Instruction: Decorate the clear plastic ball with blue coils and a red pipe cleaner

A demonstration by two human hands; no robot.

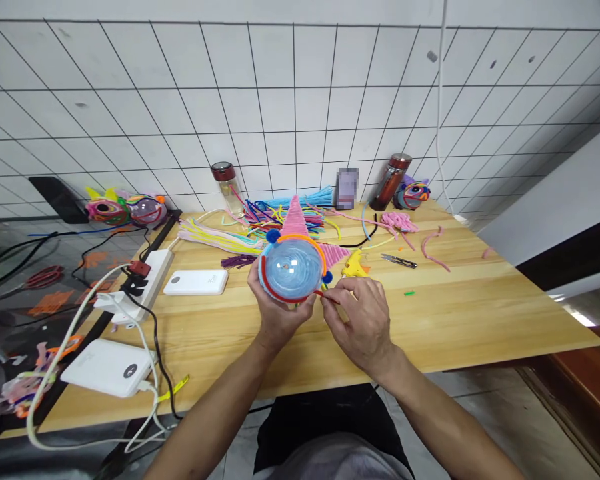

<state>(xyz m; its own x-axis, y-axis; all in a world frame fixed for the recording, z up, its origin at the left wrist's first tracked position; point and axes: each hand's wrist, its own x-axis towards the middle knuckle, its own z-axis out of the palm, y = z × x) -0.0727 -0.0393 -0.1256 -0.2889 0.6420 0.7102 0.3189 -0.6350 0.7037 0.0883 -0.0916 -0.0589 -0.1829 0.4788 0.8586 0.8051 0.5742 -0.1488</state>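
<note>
My left hand (280,317) is wrapped round the lower left of a round craft piece (293,270) with a clear dome over a blue inside. Orange and red pipe cleaners edge the dome, and two pink pointed ears (295,219) stick out from it. Small dark blue pompoms (273,236) sit at its rim. At its lower right, my right hand (363,320) pinches the end of a red pipe cleaner (320,293). A yellow hot glue gun (354,264) lies just beyond my right hand, partly covered by it.
Bundles of coloured pipe cleaners (220,237) lie behind. Thread snips (399,261) and a pink pipe-cleaner coil (399,222) are to the right. Two bottles (393,181) and a phone (347,189) stand by the wall. At left are power banks (196,282), a power strip (150,283) and cables.
</note>
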